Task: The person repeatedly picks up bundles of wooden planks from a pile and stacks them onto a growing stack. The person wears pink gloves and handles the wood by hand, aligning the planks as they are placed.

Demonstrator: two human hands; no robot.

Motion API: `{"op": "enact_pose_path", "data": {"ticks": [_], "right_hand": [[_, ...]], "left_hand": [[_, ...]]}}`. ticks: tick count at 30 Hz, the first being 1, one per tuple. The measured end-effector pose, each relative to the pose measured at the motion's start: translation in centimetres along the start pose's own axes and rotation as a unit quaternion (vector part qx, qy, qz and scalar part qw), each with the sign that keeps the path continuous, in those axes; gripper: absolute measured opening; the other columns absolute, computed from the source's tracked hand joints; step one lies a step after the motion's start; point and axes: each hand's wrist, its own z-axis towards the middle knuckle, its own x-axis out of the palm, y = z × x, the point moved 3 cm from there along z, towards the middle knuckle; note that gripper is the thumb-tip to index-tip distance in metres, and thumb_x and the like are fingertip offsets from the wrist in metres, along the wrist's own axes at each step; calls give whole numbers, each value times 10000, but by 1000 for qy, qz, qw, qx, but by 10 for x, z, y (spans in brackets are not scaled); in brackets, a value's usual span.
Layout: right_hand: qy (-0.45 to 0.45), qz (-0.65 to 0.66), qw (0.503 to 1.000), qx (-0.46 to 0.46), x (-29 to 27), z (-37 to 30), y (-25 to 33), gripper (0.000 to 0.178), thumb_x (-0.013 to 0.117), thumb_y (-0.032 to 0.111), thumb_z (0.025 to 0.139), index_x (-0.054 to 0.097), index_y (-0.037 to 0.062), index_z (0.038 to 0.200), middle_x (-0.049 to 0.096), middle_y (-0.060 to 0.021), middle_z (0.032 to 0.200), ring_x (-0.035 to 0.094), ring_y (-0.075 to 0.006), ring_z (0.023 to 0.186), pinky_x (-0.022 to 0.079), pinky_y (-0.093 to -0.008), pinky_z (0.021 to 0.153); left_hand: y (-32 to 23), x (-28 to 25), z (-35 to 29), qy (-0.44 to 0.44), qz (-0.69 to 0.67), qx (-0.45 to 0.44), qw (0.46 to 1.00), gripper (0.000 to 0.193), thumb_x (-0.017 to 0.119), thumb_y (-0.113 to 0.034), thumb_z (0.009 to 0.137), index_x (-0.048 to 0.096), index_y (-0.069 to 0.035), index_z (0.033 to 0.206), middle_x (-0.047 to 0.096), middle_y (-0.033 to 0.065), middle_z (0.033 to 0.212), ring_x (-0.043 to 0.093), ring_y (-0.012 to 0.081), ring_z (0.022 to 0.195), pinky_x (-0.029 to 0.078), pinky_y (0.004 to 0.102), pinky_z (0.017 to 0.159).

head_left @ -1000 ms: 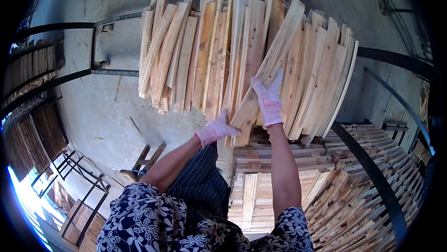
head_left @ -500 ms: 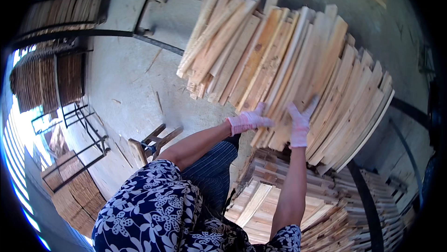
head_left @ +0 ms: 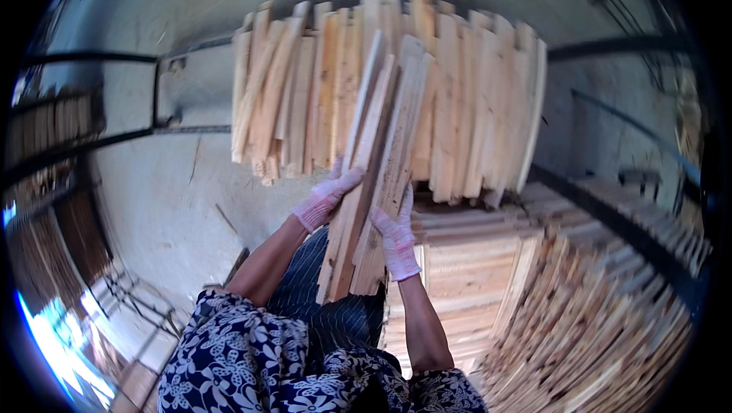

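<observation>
Several long wooden strips (head_left: 385, 150) are lifted between my two gloved hands, tilted, with their lower ends close to my lap. My left hand (head_left: 333, 190), in a pale pink knit glove, is closed around the left side of the bundle. On the right side my right hand (head_left: 396, 231), gloved alike, grips the strips from the outside. Behind the held bundle lies a wide row of light wooden strips (head_left: 461, 108), packed side by side with uneven ends. The fingers of both hands are partly hidden by the wood.
Below the row at right stands a stack of wood (head_left: 465, 283), with many strip ends (head_left: 587, 321) beside it. Dark metal bars (head_left: 625, 222) cross at right, and a black metal frame (head_left: 156, 93) stands at left. More stacked strips (head_left: 61, 119) lie at far left.
Several strips have come up off the row into my hands and toward my body. The view has turned, so the row now sits straighter and farther left.
</observation>
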Motion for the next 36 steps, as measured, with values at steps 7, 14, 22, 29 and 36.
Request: {"op": "enact_pose_path", "data": {"ticks": [7, 14, 22, 29, 36], "right_hand": [[-135, 77, 977, -143, -19, -93, -22, 1173, 793, 39, 843, -85, 65, 1620, 339, -149, 1574, 412, -242, 1399, 402, -357, 1133], [-482, 67, 866, -110, -101, -221, -92, 1115, 793, 77, 830, 28, 99, 1641, 427, -200, 1510, 513, -246, 1289, 472, -339, 1034], [-557, -301, 744, 215, -238, -324, -213, 858, 654, 544, 906, 266, 187, 1583, 396, -313, 1452, 471, -494, 1287, 430, -519, 1048], [-579, -329, 733, 139, -291, -284, -131, 913, 697, 386, 895, 177, 155, 1610, 411, -328, 1415, 513, -505, 1226, 439, -523, 1042], [-573, -253, 774, 92, -305, -277, -123, 956, 698, 395, 897, 112, 167, 1617, 480, -290, 1391, 558, -484, 1216, 475, -499, 1009]], "left_hand": [[7, 46, -45, 241, 141, 53, 959, 1129, 846, -163, 779, 105, -83, 1628, 543, 117, 1417, 567, 249, 1258, 479, 363, 1055], [117, 194, -84, 361, 360, 55, 859, 1092, 876, -210, 736, 211, -47, 1586, 540, 184, 1406, 557, 272, 1273, 458, 351, 1080], [239, 248, -49, 217, 601, 167, 751, 787, 637, -203, 908, 245, -144, 1587, 570, 252, 1338, 632, 402, 1147, 492, 461, 995], [237, 205, -116, 201, 648, 296, 672, 805, 650, -207, 917, 225, -161, 1599, 487, 338, 1371, 537, 492, 1221, 451, 505, 1042], [307, 243, -139, 137, 842, 258, 454, 1092, 804, -281, 799, 92, -178, 1621, 464, 297, 1369, 516, 469, 1253, 448, 541, 1037]]}}
